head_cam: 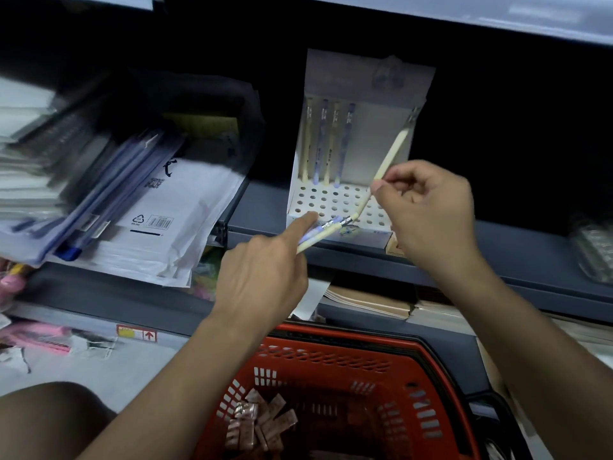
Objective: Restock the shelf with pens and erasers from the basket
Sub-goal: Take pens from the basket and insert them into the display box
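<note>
A white pen display stand (335, 202) with a perforated base sits on the dark shelf (497, 257). Several cream and blue pens (326, 141) stand upright in its back row. My right hand (428, 207) pinches one cream pen (389, 157), which slants up to the right over the stand. My left hand (265, 273) grips a small bunch of pens (326, 229) just in front of the stand, index finger stretched along them. The red basket (335, 360) below holds several pink wrapped erasers (262, 423).
Plastic sleeves, envelopes and a blue pen (139, 207) lie heaped on the shelf to the left. Stacked notebooks (368, 302) fill the lower shelf behind the basket. Clear packets (593, 247) sit at the far right. Pink items (36, 336) lie at lower left.
</note>
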Available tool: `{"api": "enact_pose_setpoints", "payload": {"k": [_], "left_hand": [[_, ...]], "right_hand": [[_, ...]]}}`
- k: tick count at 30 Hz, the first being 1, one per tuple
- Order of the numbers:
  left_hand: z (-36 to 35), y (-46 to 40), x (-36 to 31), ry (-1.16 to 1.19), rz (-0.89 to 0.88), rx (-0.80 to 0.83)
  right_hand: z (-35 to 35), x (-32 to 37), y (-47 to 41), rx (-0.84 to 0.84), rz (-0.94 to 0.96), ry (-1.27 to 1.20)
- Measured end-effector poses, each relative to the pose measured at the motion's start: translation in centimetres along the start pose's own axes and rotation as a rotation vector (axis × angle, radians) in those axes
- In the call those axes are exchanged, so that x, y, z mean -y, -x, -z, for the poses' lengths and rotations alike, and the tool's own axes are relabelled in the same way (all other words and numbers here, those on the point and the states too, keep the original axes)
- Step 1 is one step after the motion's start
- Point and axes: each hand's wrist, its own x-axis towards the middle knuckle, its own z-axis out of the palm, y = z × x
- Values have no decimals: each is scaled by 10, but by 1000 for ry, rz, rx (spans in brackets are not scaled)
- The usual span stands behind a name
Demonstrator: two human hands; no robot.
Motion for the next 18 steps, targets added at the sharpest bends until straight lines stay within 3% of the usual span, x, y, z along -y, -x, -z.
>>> {"api": "enact_pose_setpoints", "payload": {"k": [9,18], "left_hand": [[3,-3,3,-42,4,12],[7,-4,2,-69,35,32]], "right_hand": [[-25,16,-42,-74,-43,302],[-40,15,-59,-40,-138,359]]}}
